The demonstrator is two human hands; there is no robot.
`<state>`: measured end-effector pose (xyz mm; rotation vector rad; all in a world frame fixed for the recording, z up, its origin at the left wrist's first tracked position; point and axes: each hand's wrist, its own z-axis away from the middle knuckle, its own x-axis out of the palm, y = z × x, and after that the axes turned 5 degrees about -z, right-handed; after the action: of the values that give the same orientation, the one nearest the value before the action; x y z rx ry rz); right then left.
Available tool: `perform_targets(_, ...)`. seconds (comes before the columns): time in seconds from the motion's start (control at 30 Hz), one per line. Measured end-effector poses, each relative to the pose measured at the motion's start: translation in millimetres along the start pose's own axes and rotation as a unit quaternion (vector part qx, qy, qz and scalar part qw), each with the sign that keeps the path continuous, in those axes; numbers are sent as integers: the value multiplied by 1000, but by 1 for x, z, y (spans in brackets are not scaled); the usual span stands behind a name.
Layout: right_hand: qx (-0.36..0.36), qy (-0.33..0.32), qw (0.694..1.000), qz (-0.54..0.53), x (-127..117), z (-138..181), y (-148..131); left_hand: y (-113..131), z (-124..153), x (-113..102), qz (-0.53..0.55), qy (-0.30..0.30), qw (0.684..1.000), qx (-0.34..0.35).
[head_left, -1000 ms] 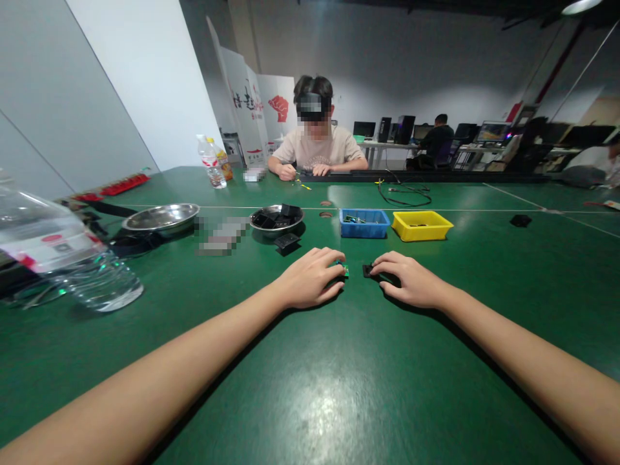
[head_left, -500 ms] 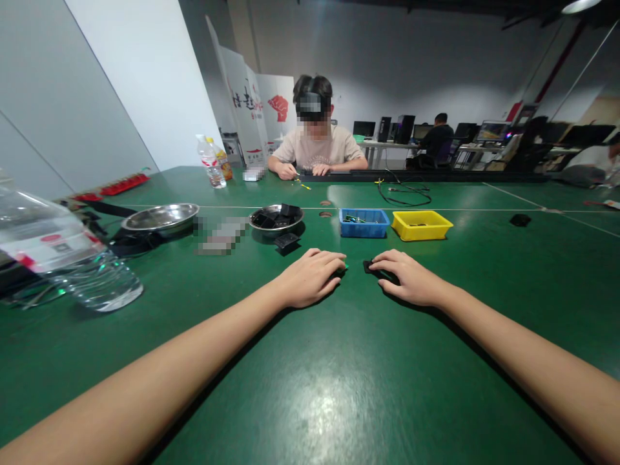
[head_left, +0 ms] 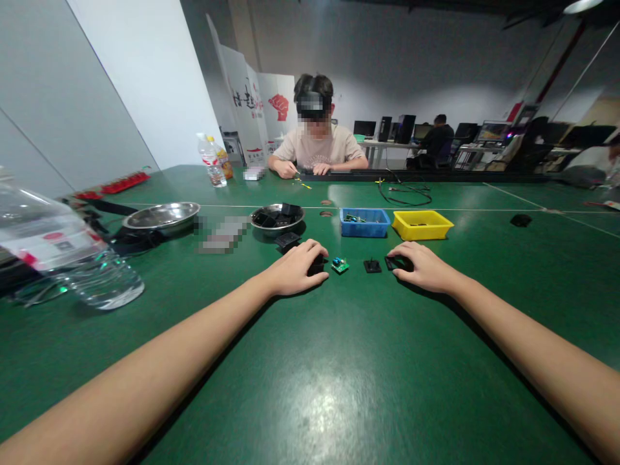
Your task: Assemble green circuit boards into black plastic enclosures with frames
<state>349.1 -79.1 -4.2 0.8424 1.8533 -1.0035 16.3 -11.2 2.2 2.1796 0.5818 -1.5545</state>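
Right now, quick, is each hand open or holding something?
Left hand: curled over a dark thing; can't tell if it's held.
Right hand: curled over a black piece; can't tell if it's held.

A person's left hand [head_left: 296, 266] and right hand [head_left: 423, 267] are flanking a green circuit board [head_left: 340, 265] and a black part [head_left: 372, 267] on a green table [head_left: 314, 349], as a co-worker [head_left: 320, 147] is sitting opposite, beyond a blue bin [head_left: 365, 229] and a yellow bin [head_left: 422, 232].

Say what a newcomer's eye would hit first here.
Probably the bright yellow bin and the blue bin beside it, both beyond the left hand and right hand. Next, the small green circuit board lying between those hands. A water bottle looms large at the left edge.
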Motion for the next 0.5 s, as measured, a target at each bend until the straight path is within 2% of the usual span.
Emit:
perform_targets(0.37, 33, 3, 999, -29, 5, -3, 2, -2, -2, 2, -11, -22, 999, -40)
perform_targets(0.5, 36, 1, 998, -48, 5, -3, 2, -3, -2, 4, 20, 0, 999, -37)
